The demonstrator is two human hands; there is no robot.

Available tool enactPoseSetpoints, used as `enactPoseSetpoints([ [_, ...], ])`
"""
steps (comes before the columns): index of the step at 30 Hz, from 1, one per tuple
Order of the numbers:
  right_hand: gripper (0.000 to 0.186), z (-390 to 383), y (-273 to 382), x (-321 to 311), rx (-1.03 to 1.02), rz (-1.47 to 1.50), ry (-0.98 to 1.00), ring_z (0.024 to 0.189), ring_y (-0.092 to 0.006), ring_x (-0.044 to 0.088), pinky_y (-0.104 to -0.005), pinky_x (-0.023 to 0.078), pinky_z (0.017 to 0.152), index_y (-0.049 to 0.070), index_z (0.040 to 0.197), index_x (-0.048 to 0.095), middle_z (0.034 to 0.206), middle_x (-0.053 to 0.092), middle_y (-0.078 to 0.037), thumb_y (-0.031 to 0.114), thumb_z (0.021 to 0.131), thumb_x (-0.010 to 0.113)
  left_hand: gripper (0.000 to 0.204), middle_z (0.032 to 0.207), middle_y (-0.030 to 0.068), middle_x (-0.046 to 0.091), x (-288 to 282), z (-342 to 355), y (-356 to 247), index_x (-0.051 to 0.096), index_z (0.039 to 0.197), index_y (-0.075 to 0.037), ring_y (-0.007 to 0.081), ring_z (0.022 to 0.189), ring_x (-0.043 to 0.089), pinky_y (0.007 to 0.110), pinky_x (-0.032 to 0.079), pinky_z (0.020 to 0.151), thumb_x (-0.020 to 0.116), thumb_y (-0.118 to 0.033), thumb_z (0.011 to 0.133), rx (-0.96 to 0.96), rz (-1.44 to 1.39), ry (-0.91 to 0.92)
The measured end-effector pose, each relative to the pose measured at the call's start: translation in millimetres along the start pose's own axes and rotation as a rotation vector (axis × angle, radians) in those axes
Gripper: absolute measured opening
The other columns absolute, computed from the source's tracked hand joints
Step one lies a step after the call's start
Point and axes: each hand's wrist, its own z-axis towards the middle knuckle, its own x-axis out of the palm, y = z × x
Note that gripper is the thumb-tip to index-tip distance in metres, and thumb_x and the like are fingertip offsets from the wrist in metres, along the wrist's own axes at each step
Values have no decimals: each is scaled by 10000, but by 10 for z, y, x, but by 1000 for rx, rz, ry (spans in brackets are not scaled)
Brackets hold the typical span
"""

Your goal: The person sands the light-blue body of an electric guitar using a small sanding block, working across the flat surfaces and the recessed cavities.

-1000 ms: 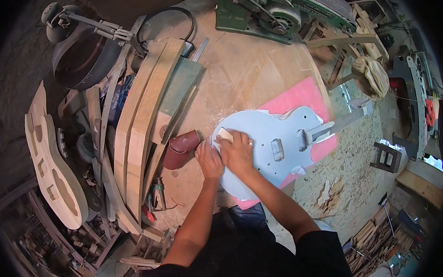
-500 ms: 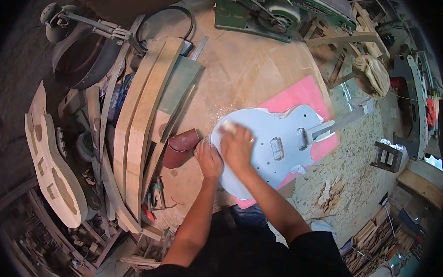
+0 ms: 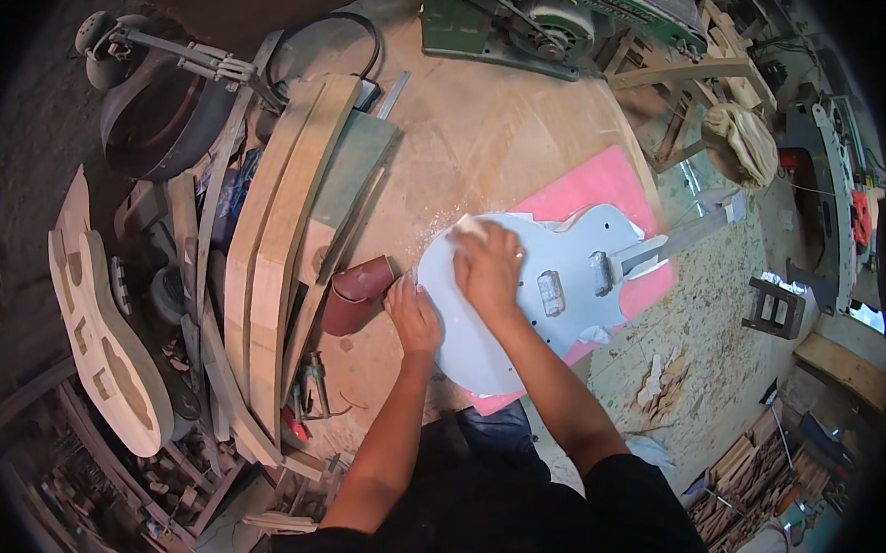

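A pale blue-grey electric guitar lies flat before me, its grey-taped neck pointing right. Under it shows a pink foam sheet. My right hand is closed on a small pale sanding pad, pressed to the body near its far left edge; the fingers blur slightly, and what the pad is made of is unclear. Against the body's left rim rests my left hand, its fingers stretched out and touching the edge. Just left of it lies a curled reddish-brown sheet of sandpaper.
Curved wooden boards are stacked on the left, beside pliers. A bare wooden guitar body stands farther left. A green belt-driven machine occupies the far side, and a jointed lamp the far left. Whitish dust lies around the guitar.
My right hand has slid the sanding pad away from me and slightly right, toward the body's far edge. My left hand stays at the rim.
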Motion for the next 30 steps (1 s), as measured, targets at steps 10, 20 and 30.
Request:
enactPoseSetpoints([
  [10, 322, -107, 107, 54, 9, -45, -44, 1197, -391, 525, -561, 412, 966, 214, 1162, 773, 1288, 604, -152, 184, 847, 715, 414, 1294, 263, 620, -2, -13, 20, 596, 1376, 38, 430, 1253, 530, 540, 346, 1114, 482, -161, 1031, 2, 0, 6],
  [20, 354, -157, -17, 22, -58, -67, -63, 1184, -382, 528, -546, 414, 941, 230, 1212, 759, 1280, 602, -138, 196, 862, 715, 406, 1313, 267, 611, 9, 15, -3, 594, 1361, 48, 437, 1264, 525, 546, 346, 1118, 469, -170, 1041, -25, -14, 28],
  [30, 341, -127, -45, -56, -86, -30, -62, 1225, -386, 513, -559, 386, 985, 211, 1204, 771, 1326, 593, -153, 172, 871, 713, 399, 1318, 269, 610, -12, 2, -10, 591, 1345, 63, 441, 1276, 520, 532, 345, 1123, 448, -171, 1054, -10, -16, 23],
])
